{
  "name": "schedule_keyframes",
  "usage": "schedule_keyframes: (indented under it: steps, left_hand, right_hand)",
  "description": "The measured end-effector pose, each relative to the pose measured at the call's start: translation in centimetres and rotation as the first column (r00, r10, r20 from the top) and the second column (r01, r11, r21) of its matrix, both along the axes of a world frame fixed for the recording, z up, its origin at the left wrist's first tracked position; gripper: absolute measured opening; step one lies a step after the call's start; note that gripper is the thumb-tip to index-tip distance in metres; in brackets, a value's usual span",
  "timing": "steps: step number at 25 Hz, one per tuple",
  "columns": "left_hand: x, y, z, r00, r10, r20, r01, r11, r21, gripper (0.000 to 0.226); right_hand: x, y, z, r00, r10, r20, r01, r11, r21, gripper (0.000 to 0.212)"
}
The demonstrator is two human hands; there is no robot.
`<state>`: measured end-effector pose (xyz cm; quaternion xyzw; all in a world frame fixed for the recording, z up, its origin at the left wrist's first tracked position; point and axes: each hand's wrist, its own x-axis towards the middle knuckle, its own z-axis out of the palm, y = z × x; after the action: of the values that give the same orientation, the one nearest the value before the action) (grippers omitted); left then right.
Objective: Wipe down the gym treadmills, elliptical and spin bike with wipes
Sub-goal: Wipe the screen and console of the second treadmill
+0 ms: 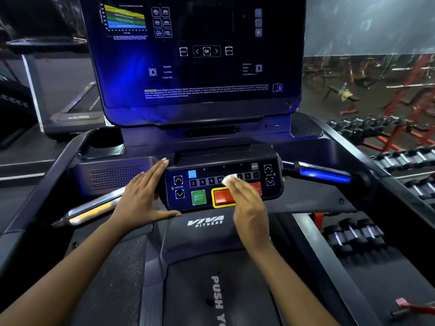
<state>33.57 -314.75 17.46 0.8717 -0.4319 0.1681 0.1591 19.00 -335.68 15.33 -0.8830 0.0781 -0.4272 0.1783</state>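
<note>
Wipe (228,179) flat on left-right keypad (200,182)

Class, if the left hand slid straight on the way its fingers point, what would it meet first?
Probably the dark console base below the screen; depth is unclear. The left hand now flanks the control panel.

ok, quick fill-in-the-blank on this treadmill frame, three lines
1. The right hand presses a white ____ onto the keypad.
2. The left hand lies flat against the keypad's ____ side.
3. The button just left of the red button is ____.

Missing words: wipe; left; green.
</note>
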Motion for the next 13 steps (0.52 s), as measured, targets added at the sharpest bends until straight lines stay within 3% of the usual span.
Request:
schedule_keyframes:
  steps: [2, 5, 7, 10, 13]
  left_hand:
    - [-0.1, 0.0, 0.0, 1.0, 0.007, -0.01, -0.007, 1.0, 0.018, 0.119]
    - [-0.1, -0.1, 0.0, 1.0, -0.002, 0.003, 0.002, 1.0, 0.009, 0.118]
    - [-0.1, -0.1, 0.1, 1.0, -0.005, 0.004, 0.004, 1.0, 0.012, 0.118]
    - [-0.1, 0.0, 0.2, 1.0, -0.019, 0.011, 0.019, 1.0, 0.012, 0.118]
    - [-0.1, 0.1, 0.1, 1.0, -0.018, 0.003, 0.018, 1.0, 0.008, 0.119]
  right_hand:
    - [1.0, 0.6, -0.2, 0.999, 0.016, -0.039, -0.018, 0.999, -0.038, 0.053]
    - [0.9, 4.5, -1.7, 0.971, 0.222, -0.084, -0.236, 0.944, -0.229, 0.047]
    - [0.9, 4.5, -1.3, 0.948, 0.312, -0.071, -0.319, 0.914, -0.252, 0.042]
    - [3.8, 3.3, 1.4, 0.948, 0.316, -0.045, -0.317, 0.92, -0.229, 0.04]
    - [6.3, 3.7, 2.2, 0.924, 0.349, -0.155, -0.381, 0.86, -0.339, 0.042]
